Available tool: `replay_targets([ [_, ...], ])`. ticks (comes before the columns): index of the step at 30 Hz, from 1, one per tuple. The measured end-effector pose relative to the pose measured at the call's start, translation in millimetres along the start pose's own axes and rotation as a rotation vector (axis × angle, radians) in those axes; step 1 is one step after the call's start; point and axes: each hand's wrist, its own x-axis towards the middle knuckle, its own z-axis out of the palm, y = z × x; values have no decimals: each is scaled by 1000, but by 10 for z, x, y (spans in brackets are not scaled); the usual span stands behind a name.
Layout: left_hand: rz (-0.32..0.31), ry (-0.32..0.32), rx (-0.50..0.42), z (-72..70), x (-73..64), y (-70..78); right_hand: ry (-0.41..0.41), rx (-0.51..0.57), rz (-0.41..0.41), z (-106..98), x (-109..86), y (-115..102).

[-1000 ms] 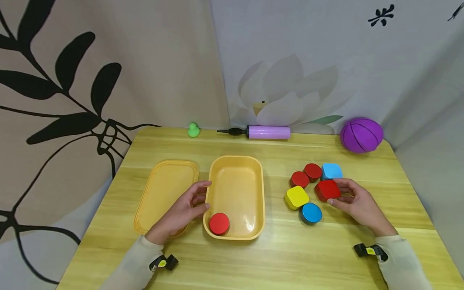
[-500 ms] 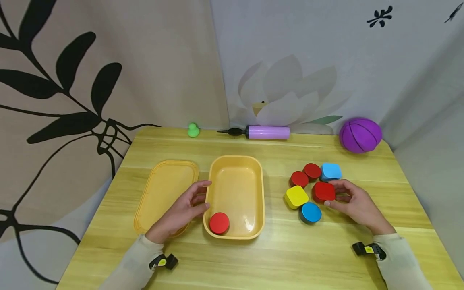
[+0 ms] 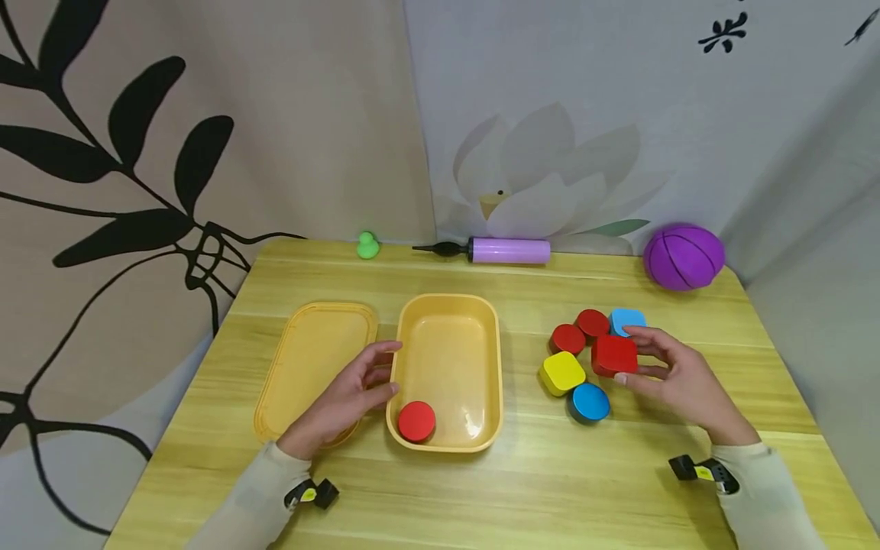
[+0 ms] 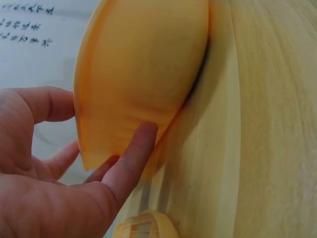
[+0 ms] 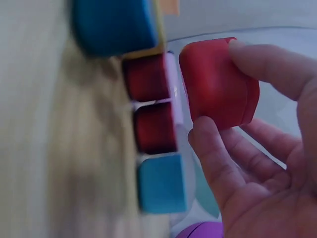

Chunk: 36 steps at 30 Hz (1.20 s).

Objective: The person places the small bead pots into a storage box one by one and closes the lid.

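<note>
My right hand (image 3: 677,380) pinches a red square block with rounded corners (image 3: 614,356) between thumb and fingers. In the right wrist view this red block (image 5: 216,82) is raised off the tabletop. Beside it on the table are two red round blocks (image 3: 567,339), a light blue square block (image 3: 627,320), a yellow square block (image 3: 562,373) and a blue round block (image 3: 589,403). With relaxed fingers, my left hand (image 3: 347,397) touches the left wall of a yellow-orange plastic box (image 3: 496,367). One red round block (image 3: 416,422) lies in the box's near left corner.
A matching flat lid (image 3: 319,351) lies left of the box, partly under my left forearm. Along the back edge are a small green toy (image 3: 367,246), a purple hand pump (image 3: 510,250) and a purple ball (image 3: 684,257). A curtain hangs behind the table.
The red square block first slid slightly left in my right hand's grip, then rose from the table. My left hand has stayed at the box.
</note>
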Motion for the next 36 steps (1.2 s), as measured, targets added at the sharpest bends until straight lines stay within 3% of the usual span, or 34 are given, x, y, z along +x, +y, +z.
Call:
replay_targets([
  [15,-8,0,-15,1,-14,-6,-82,77,-148,225,261,-510],
  [29,-12,-7,-30,-7,-3,18,-203,111,-230,629,510,-876],
  [36,-17,-1,-24,-4,5,17,-260,100,-338,835,573,-1034],
])
